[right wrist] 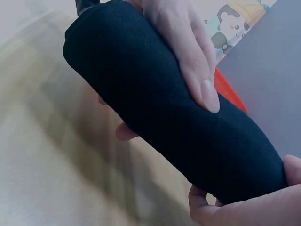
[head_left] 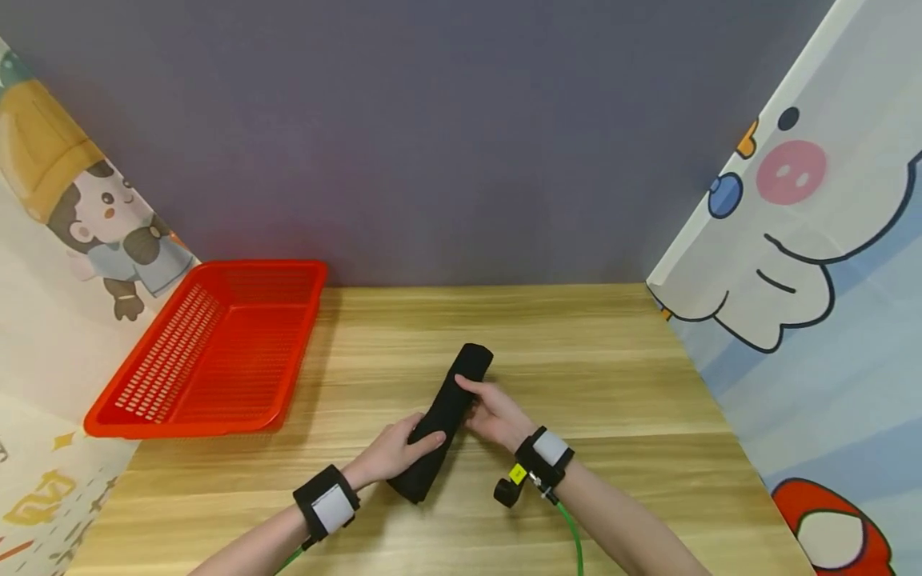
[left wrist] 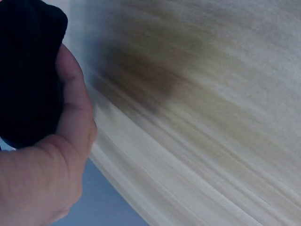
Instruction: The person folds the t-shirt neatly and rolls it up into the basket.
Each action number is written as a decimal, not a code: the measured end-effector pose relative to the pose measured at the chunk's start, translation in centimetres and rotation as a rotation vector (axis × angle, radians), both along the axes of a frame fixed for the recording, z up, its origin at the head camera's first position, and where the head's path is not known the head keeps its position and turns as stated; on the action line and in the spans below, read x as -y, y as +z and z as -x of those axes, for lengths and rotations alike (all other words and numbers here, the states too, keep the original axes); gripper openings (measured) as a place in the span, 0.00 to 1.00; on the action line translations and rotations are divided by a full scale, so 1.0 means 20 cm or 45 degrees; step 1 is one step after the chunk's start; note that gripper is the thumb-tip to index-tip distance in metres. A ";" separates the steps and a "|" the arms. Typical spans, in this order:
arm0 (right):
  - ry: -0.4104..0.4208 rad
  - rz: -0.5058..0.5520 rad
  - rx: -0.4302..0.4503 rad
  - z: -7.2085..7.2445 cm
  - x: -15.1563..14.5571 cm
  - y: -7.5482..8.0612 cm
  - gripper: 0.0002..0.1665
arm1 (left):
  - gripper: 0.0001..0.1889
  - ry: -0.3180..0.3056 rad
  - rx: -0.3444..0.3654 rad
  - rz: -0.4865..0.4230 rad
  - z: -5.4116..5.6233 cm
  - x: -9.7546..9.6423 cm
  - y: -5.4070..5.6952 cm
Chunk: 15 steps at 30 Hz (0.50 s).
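Both hands hold a black rolled-up cloth [head_left: 450, 404], which slants from lower left to upper right above the table. My left hand [head_left: 392, 452] grips its lower part, thumb across the top. Nearer the far end, my right hand [head_left: 497, 412] pinches the roll, with the thumb on its upper side and fingers beneath. In the right wrist view, the layered end of the roll [right wrist: 141, 89] shows at upper left, and left fingertips peek out below it. The left wrist view catches only one dark end of the cloth [left wrist: 28, 75] beside the left hand [left wrist: 51, 169].
A red perforated plastic basket [head_left: 248, 360] stands on the left side of the wooden table [head_left: 591, 352]. A grey panel [head_left: 461, 144] rises behind, and cartoon-printed walls [head_left: 850, 384] flank both sides. Green cables [head_left: 572, 528] trail from the wrist straps.
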State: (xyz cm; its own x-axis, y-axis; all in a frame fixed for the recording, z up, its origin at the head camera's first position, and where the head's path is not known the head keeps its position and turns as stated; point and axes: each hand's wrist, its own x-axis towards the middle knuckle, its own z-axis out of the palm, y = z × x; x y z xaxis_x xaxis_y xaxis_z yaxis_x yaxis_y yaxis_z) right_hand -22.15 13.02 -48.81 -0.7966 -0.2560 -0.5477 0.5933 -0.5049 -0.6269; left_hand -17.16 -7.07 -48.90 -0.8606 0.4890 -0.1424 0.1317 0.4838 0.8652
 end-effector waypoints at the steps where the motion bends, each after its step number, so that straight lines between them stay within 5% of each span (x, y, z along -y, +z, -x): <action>1: -0.001 0.002 -0.008 0.01 0.02 0.01 0.18 | 0.28 0.024 -0.001 0.007 0.00 0.01 0.01; 6: -0.005 0.025 -0.034 0.09 0.14 0.08 0.15 | 0.24 0.117 0.015 0.016 0.03 0.09 0.07; 15: 0.015 0.029 -0.090 0.20 0.31 0.19 0.16 | 0.21 0.098 0.057 -0.007 0.12 0.23 0.20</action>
State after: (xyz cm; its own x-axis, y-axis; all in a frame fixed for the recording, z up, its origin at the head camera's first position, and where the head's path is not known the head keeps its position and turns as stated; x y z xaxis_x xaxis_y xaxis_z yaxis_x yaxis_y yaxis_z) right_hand -26.22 6.88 -45.05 -0.8302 -0.2770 -0.4838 0.5535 -0.5129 -0.6561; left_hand -19.54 -11.71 -44.99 -0.8885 0.4226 -0.1789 0.0556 0.4861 0.8721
